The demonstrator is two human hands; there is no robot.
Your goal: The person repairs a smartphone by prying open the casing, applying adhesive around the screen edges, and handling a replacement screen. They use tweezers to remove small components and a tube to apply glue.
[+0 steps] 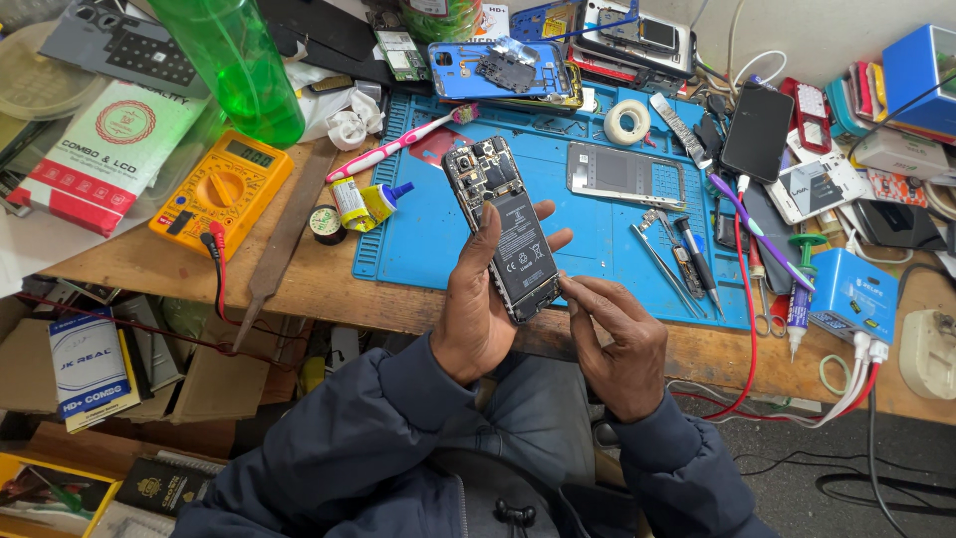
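My left hand [478,309] grips an opened smartphone [501,224] with its back cover off, so the black battery and circuit board show. It holds the phone tilted above the front edge of the blue work mat [597,244]. My right hand [612,334] touches the phone's lower right corner with its fingertips. On the mat behind lies a grey phone back panel [625,175]. Tweezers and screwdrivers [682,261] lie to the right of it.
A yellow multimeter [221,189], a green bottle [239,65], glue tubes [366,202], a pink toothbrush [398,144] and a tape roll [626,122] sit on the wooden bench. Phones and parts crowd the back and right. Red cables [745,299] hang over the edge.
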